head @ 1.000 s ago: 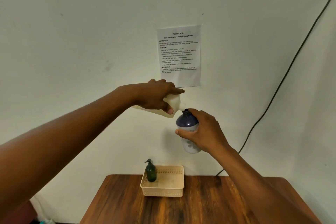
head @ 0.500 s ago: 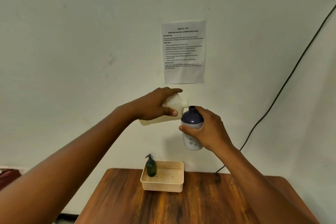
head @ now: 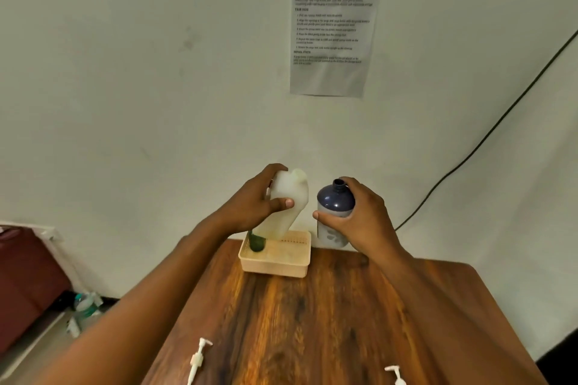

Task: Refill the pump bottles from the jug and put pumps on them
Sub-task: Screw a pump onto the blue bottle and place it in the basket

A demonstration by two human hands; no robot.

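Observation:
My left hand (head: 250,203) grips the white jug (head: 289,200), held nearly upright in the air above the basket. My right hand (head: 359,219) holds a dark blue pump bottle (head: 334,203) with an open neck and no pump, just right of the jug and apart from it. A small green bottle (head: 257,242) stands in the cream basket (head: 278,266) at the table's far edge, partly hidden by the jug. Two white pumps lie loose on the wooden table (head: 328,322): one pump (head: 197,359) at the near left, another pump (head: 395,373) at the near right.
A printed sheet (head: 333,31) hangs on the wall, and a black cable (head: 500,116) runs down it on the right. At the lower left, off the table, are a dark red object (head: 28,284) and a plastic bottle (head: 84,303) on the floor.
The jug has tipped back from pouring to nearly upright and moved away from the blue bottle's neck. Both hands came down toward the table, and the view tilted down, revealing the pumps.

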